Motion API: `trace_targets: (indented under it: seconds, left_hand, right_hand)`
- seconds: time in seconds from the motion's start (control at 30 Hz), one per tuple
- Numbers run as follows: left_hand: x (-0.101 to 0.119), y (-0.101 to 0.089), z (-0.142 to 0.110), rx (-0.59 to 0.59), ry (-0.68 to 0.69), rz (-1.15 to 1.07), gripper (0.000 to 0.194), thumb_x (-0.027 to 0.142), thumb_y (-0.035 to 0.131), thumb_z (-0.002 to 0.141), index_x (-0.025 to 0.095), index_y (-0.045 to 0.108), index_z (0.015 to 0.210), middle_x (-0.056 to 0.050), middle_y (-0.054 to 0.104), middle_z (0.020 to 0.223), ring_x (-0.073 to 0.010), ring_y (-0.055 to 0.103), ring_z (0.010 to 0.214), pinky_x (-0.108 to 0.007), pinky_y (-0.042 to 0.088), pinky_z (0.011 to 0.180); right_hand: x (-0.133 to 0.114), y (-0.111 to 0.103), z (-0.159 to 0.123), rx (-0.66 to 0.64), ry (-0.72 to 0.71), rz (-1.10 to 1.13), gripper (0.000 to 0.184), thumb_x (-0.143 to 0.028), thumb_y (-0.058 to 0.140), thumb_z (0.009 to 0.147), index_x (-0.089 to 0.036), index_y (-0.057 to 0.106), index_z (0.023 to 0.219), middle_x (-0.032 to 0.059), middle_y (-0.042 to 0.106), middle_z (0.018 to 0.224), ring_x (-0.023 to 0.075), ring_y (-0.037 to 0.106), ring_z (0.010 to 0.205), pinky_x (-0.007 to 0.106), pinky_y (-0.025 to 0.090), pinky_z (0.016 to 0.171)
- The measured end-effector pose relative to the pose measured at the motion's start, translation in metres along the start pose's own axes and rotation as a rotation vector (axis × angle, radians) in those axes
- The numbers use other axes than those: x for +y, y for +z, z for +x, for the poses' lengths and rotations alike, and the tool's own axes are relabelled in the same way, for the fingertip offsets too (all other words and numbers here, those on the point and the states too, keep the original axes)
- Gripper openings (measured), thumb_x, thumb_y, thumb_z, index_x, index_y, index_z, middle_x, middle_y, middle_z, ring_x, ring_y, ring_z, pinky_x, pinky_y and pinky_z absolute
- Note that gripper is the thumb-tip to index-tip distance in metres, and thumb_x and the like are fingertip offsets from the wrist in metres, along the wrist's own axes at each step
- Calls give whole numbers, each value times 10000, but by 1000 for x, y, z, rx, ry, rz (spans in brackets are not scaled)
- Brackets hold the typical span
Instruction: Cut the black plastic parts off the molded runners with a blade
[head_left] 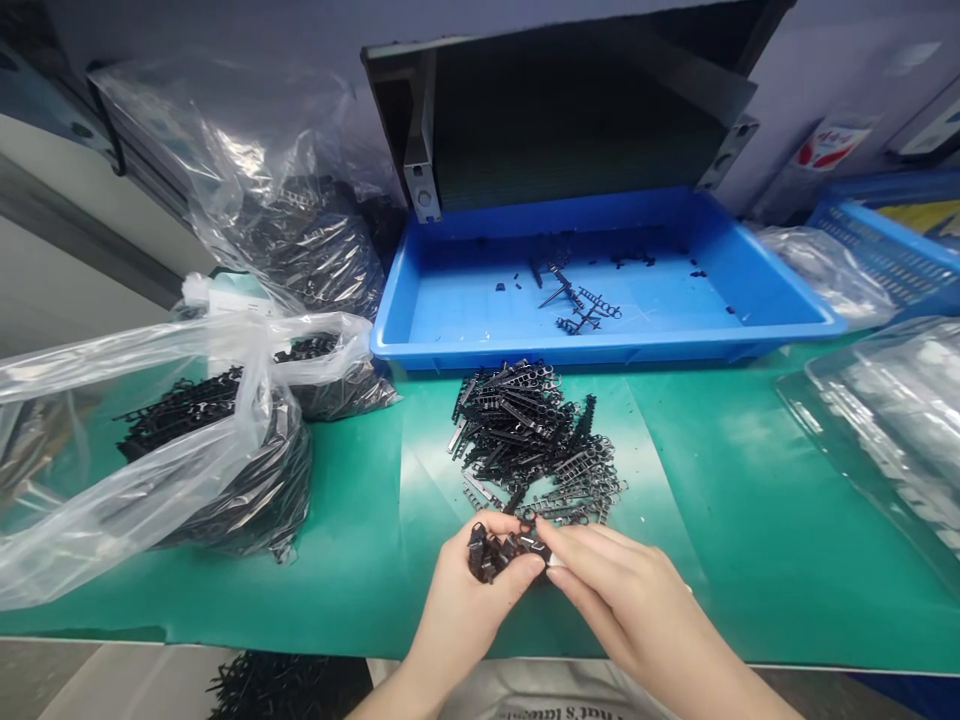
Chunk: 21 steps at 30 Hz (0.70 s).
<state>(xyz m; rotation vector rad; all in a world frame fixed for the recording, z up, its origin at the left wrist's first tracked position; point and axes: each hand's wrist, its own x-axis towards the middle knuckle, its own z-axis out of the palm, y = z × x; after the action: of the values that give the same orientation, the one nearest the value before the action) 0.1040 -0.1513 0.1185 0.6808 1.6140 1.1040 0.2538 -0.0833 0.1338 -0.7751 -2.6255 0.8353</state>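
Note:
Close to the table's front edge, my left hand [480, 580] is curled around several small black plastic parts [487, 555]. My right hand [626, 580] meets it, with thumb and fingertips pinching a black plastic piece [534, 546] at the left fingertips. How the pieces fit together is hidden by the fingers. Just beyond both hands lies a heap of black ladder-like plastic strips [517, 420], some with small rings. A looser group of strips [581, 480] spreads at the heap's near right side.
A blue tray [600, 350] behind the heap holds a few black scraps. Open clear bags [247, 480] of black parts stand at left. A clear plastic tray [885, 430] lies at right. More black parts [292, 685] show below the front edge.

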Motion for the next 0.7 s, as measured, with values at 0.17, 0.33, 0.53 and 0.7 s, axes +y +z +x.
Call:
trace_targets:
  seconds: [0.17,0.33,0.53,0.7]
  left_hand:
    - [2,1,-1,6,4,25,105,244,642,683,179,581,739,49,517,584,-85,387,468,-210,334,447]
    - [4,0,-1,-8,21,31,94,248,627,698,177,576,732,41,536,609,-98,427,523,-210,381,508]
    - [-2,3,-1,44,36,46,70,226,620,686,186,566,704,39,554,627,-114,484,587,-213,417,572]
    - [-3,3,-3,92,-22,2,133,265,641,648,174,585,728,64,482,545,-67,362,421,-191,313,398]
  right_hand:
    - [-2,3,-2,47,16,-1,362,-192,318,929,-153,563,1193,90,697,969,212,652,787,323,553,607]
    - [-5,6,-3,74,29,16,362,-165,318,920,-129,577,1170,98,700,942,210,661,769,315,553,586]
    - [-6,20,-6,206,5,-15,337,-149,348,917,-105,556,1178,109,700,922,219,658,728,319,547,545]
    - [-4,26,-11,216,31,-10,345,-175,338,924,-140,516,1218,87,690,898,207,653,749,301,539,565]
